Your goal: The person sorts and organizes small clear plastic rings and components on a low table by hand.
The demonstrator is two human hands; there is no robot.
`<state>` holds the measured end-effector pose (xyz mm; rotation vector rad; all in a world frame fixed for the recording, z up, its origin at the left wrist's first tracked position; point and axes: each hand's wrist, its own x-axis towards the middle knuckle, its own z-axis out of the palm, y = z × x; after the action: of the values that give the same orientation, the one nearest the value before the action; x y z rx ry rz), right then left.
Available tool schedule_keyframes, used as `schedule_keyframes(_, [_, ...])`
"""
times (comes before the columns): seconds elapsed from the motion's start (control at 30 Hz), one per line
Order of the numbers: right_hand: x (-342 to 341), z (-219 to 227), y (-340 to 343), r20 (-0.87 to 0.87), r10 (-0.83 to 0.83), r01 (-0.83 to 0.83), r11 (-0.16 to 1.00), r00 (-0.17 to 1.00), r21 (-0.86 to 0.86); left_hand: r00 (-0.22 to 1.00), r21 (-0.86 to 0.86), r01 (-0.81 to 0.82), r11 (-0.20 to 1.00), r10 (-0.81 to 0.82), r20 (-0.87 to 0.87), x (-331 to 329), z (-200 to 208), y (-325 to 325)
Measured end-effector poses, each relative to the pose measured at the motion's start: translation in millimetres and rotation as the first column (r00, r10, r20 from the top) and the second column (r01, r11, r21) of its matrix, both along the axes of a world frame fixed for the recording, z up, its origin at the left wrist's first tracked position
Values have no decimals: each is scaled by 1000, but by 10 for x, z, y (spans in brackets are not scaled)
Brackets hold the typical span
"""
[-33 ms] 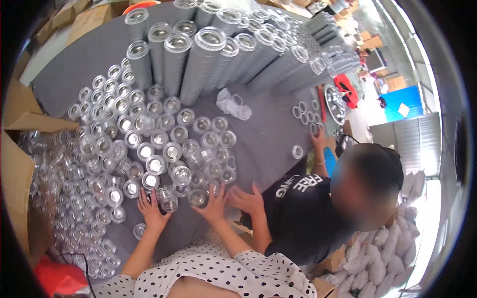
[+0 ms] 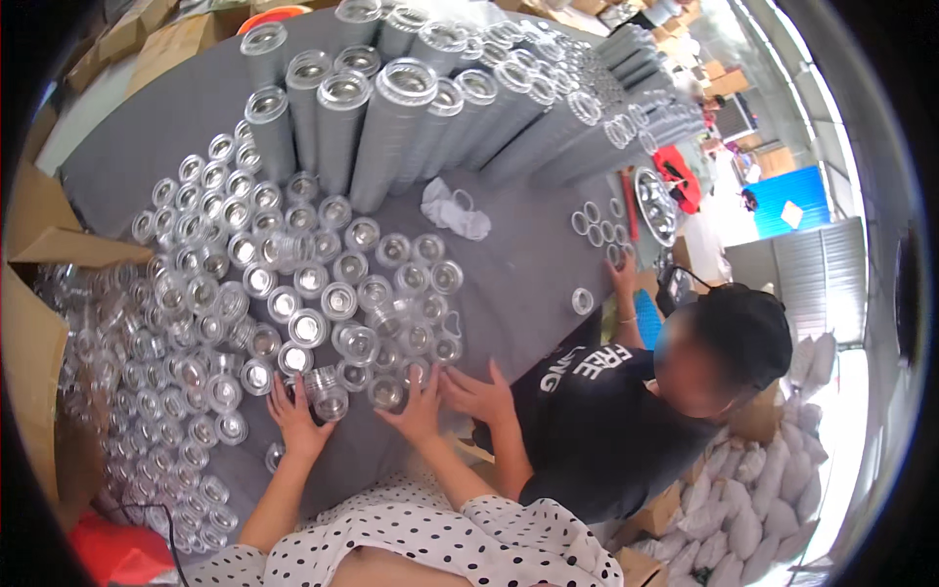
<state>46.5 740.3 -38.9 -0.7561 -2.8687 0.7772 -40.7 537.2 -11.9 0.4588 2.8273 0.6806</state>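
Observation:
Clear round plastic jars [image 2: 308, 327] cover the left half of the dark table in a crowded group. My left hand [image 2: 299, 428] is open, its fingers spread around the near side of a tilted jar [image 2: 334, 405], thumb close beside it. Spread fingers also mark my right hand [image 2: 415, 415], open next to another jar [image 2: 386, 393] at the near edge of the group. Whether either hand's fingertips touch the jars is hard to tell. A co-worker's hand [image 2: 481, 399] reaches in just right of my right hand.
Tall stacks of clear-topped grey columns [image 2: 401, 127] line the far side. A crumpled white cloth [image 2: 456, 209] lies mid-table. Several clear rings [image 2: 593, 211] sit at the right, by the co-worker [image 2: 616, 421]. An open cardboard box [image 2: 34, 333] of jars stands left.
The view has shifted slightly. The co-worker's near hand has come a little closer to my right hand. My hands keep nearly the same places beside the jars.

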Motion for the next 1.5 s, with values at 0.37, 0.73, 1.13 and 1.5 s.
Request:
schedule_keyframes(0.37, [255,64,-178,-18,2,-2,1000,1000,21,860,-10,-400,916,372,-349,-1213,84,-1021])
schedule_keyframes(0.73, [337,-8,-272,-27,-19,19,999,999,-29,865,80,-474,877,480,-146,-1189,-137,-756])
schedule_keyframes(1.13, [374,-117,-524,-114,-100,97,995,988,-30,909,268,-305,914,363,-205,-1048,106,-1103])
schedule_keyframes(1.5, [164,-453,-304,-150,-393,420,840,907,342,961,77,-275,958,275,4,-1277,-204,-295])
